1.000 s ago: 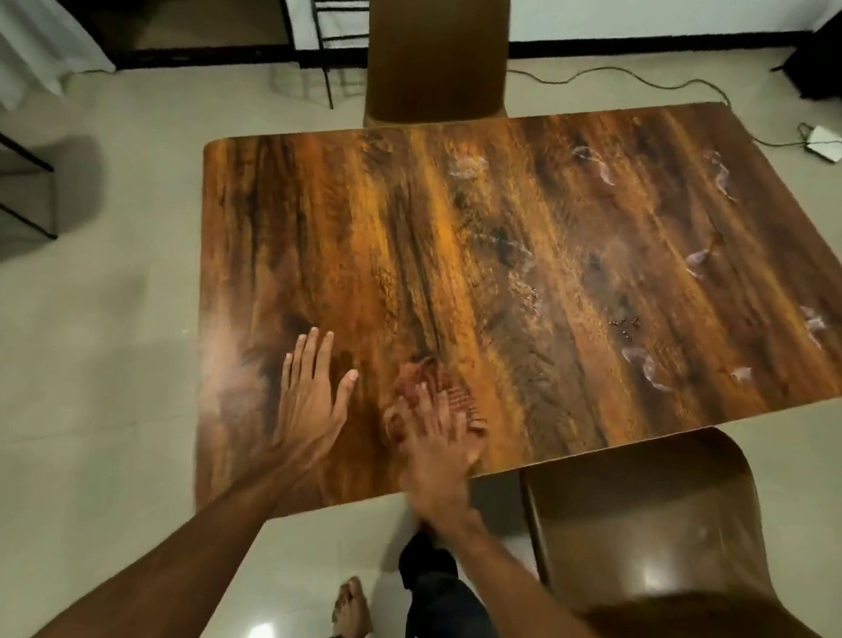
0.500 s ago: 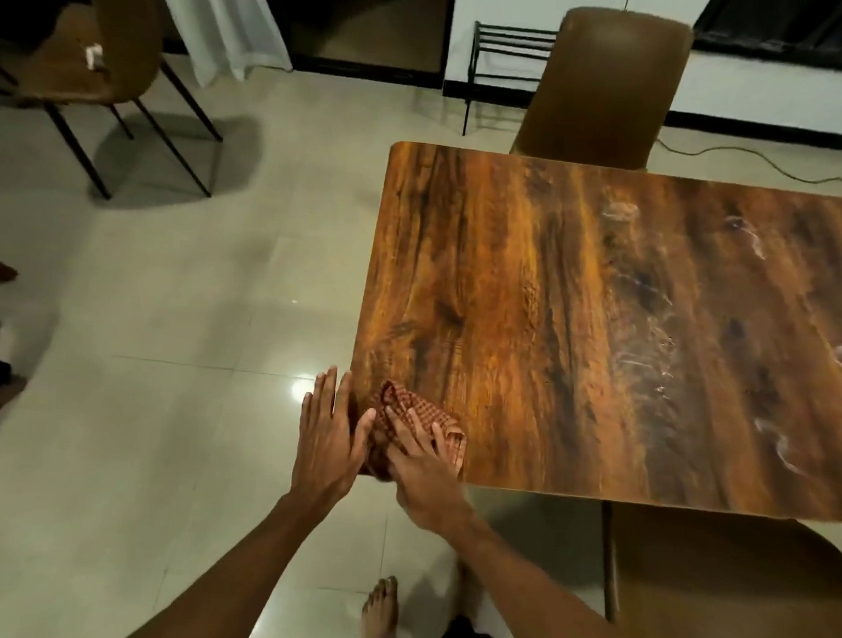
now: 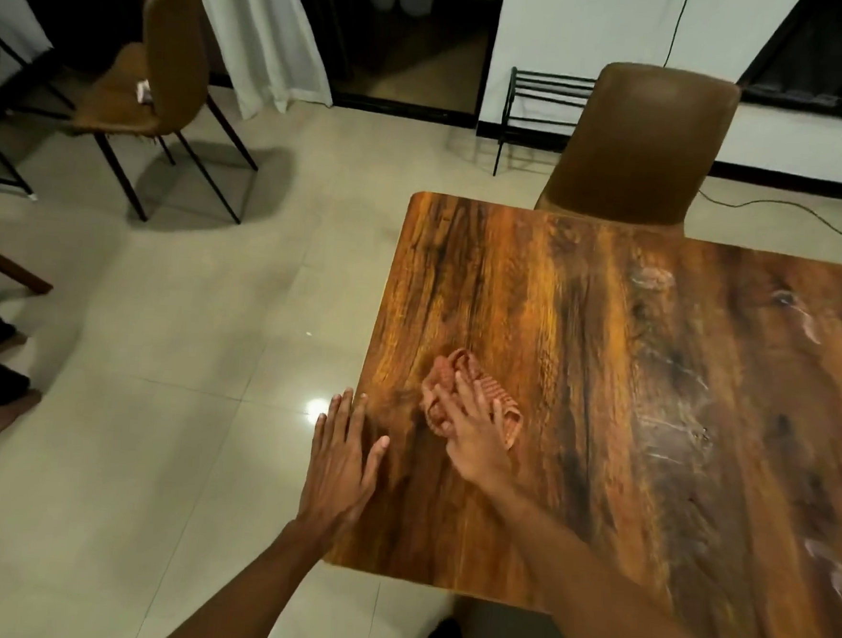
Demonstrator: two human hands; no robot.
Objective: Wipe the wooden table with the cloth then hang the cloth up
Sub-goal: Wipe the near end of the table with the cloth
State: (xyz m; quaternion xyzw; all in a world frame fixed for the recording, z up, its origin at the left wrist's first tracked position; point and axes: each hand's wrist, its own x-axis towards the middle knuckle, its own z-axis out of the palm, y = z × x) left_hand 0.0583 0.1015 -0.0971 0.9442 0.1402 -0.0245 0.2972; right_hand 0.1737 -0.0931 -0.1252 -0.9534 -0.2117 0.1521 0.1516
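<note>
Cloth (image 3: 457, 371) is pressed to the table (image 3: 605, 356) under the straight, spread fingers of the right hand (image 3: 475, 442), for rubbing; the left hand (image 3: 339, 467) is laid flat, fingers released, beside them, seemingly as bracing. Smears (image 3: 670, 431) lie beyond the fingertips.

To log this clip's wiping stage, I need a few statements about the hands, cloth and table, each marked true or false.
1. The right hand presses the cloth onto the table with straight fingers. True.
2. The left hand grips a corner of the cloth. False: it lies open at the table's left edge, apart from the cloth.
3. The cloth hangs over the chair behind the table. False: it lies bunched on the tabletop, near the left end.
4. White smears show on the table to the right of the cloth. True.
</note>
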